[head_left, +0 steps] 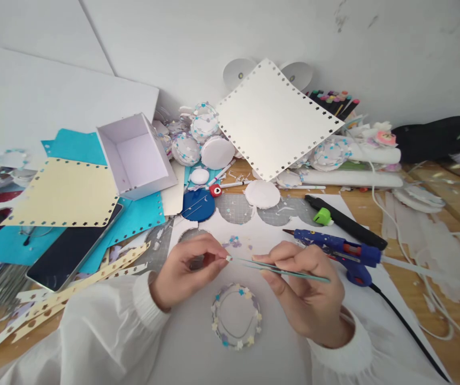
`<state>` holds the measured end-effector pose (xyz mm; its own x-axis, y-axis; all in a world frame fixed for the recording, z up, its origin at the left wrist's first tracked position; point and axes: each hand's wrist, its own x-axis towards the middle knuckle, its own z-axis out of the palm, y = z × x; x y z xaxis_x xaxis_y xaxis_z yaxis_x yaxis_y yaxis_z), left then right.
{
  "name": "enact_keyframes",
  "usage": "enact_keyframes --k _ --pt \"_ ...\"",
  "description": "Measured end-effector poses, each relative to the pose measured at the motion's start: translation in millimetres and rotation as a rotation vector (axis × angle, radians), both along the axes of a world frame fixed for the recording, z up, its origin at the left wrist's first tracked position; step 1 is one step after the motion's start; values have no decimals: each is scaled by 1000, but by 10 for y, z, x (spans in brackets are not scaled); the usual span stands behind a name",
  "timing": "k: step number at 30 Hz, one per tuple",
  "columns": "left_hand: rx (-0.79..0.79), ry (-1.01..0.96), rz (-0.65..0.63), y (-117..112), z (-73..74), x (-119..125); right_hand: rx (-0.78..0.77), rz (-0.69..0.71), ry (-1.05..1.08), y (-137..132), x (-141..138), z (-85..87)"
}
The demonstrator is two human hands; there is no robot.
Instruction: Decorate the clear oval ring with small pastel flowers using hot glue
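My left hand (192,267) pinches a tiny white paper piece (229,258) between thumb and forefinger; its exact shape is too small to tell. My right hand (306,289) grips a pair of tweezers (290,271), their points aimed left and close to the white piece. Whether the tips touch it I cannot tell. Below both hands, a wire ring with small white, yellow and blue flowers (237,316) lies flat on the white paper. Just beyond my fingers lies a scatter of small purple, blue and yellow paper flowers (236,241).
A blue glue gun (334,247) lies at the right, its black cord running toward the front. A phone (73,248), punched cards and an open white box (136,160) occupy the left. White discs, a large punched card (274,117) and markers (336,101) crowd the back.
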<state>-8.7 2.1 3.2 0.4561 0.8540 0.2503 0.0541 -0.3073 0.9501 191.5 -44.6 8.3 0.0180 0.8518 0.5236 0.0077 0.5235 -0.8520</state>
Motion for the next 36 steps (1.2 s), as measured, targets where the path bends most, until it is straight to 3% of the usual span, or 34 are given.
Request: enact_keyframes --k 36 --pt "-22 106 -8 6 7 -2 -9 -39 -57 27 -2 30"
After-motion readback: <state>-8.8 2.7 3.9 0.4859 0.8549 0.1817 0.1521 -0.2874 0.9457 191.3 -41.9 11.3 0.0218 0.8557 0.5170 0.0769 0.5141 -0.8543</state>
